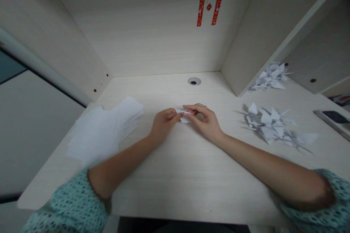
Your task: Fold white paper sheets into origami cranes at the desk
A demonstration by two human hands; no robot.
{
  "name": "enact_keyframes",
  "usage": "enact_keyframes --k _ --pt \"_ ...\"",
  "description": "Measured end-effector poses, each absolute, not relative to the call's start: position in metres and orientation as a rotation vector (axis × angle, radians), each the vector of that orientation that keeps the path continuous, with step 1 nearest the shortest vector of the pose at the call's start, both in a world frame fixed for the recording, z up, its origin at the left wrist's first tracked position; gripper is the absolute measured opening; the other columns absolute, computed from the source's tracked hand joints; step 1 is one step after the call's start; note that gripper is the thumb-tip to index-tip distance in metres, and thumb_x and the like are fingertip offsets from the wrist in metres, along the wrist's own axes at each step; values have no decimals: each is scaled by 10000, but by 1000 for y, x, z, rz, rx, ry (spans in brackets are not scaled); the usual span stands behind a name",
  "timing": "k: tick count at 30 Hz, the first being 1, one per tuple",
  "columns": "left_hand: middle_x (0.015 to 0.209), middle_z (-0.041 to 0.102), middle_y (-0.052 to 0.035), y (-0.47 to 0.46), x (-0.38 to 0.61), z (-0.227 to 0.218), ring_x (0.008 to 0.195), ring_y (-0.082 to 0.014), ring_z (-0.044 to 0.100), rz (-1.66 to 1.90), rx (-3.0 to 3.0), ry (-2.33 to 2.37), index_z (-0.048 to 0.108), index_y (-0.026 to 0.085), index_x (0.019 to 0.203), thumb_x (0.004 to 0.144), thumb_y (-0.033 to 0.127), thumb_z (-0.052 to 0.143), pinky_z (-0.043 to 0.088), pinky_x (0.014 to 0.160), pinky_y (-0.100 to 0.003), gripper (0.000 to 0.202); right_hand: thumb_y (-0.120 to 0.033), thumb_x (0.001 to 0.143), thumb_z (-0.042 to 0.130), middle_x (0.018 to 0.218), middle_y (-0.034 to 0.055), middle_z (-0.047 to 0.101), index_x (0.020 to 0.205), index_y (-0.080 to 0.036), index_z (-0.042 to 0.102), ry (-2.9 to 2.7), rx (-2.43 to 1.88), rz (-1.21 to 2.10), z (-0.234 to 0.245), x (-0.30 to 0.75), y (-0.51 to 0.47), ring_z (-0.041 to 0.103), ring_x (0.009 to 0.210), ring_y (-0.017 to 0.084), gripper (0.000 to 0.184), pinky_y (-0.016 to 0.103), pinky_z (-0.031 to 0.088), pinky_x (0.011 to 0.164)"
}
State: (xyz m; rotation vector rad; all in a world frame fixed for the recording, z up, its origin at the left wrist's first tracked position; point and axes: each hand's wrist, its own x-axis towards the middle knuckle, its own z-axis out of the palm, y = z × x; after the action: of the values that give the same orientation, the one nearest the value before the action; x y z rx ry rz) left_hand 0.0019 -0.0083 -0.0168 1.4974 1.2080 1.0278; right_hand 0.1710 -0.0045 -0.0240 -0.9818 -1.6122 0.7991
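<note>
1. Between the left hand and right hand, we find the fingers pinching a small folded white paper from both ends, over the worktop.
2. Left of the fingers, we note a loose stack of white paper sheets.
3. Right of the fingers, we record a pile of folded paper cranes.

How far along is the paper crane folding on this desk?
Done: a heap of folded paper cranes on the right of the desk, and a second heap farther back. In hand: a small folded white paper pinched between the left hand and right hand. Left: a spread of loose white paper sheets.
</note>
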Motion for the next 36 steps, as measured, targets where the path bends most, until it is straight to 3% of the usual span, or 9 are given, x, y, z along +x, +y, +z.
enact_keyframes --k 4,8,12,16,19,24,31,36 --pt "737 725 -23 -5 0 -18 638 -134 628 1106 1339 1177 616 169 883 759 437 666 438 599 -221 300 -418 739 709 764 26 681 911 -207 723 -1517 -1075 956 -31 171 1 587 691 162 273 304 449 667" --pt "764 728 -24 -5 0 -21 635 -124 623 1036 1381 1174 623 158 780 726 448 695 417 572 -210 304 -399 788 656 815 44 717 902 -196 723 -1400 -1073 1009 -34 172 4 608 703 168 243 305 456 665" --pt "730 718 -12 -5 1 -22 613 -127 617 936 1468 1231 661 163 778 717 465 693 405 542 -214 309 -329 835 612 902 52 718 927 -228 735 -1471 -1056 819 -31 173 3 615 811 181 184 321 456 722" --pt "819 742 -36 -6 2 -22 751 -174 674 898 1517 1227 700 177 896 709 438 708 476 661 -248 321 -262 869 577 857 46 704 921 -245 740 -1603 -959 669 -27 175 0 608 841 181 171 337 455 775" --pt "849 748 -41 -7 3 -23 821 -200 698 884 1484 1164 712 184 883 728 439 693 499 744 -274 299 -250 882 561 860 44 690 970 -252 734 -1657 -932 666 -27 174 -1 600 837 178 194 339 451 783" --pt "858 751 -42 -6 3 -22 827 -202 710 981 1396 1154 704 178 824 743 431 678 510 775 -283 267 -274 795 669 756 -6 636 1106 -238 680 -1528 -1012 797 -31 172 0 543 666 132 314 290 443 675" --pt "760 744 -39 -4 1 -22 768 -205 707 863 1489 1207 677 176 822 716 419 705 482 685 -262 266 -332 679 763 624 -21 653 984 -186 665 -1272 -1020 1004 -31 170 3 564 575 125 351 268 433 603" --pt "719 727 -32 -6 2 -21 723 -186 689 882 1558 1237 661 178 758 766 469 641 460 667 -253 292 -335 677 774 656 -4 688 947 -202 679 -1308 -1022 928 -30 172 3 574 592 134 316 273 427 604"
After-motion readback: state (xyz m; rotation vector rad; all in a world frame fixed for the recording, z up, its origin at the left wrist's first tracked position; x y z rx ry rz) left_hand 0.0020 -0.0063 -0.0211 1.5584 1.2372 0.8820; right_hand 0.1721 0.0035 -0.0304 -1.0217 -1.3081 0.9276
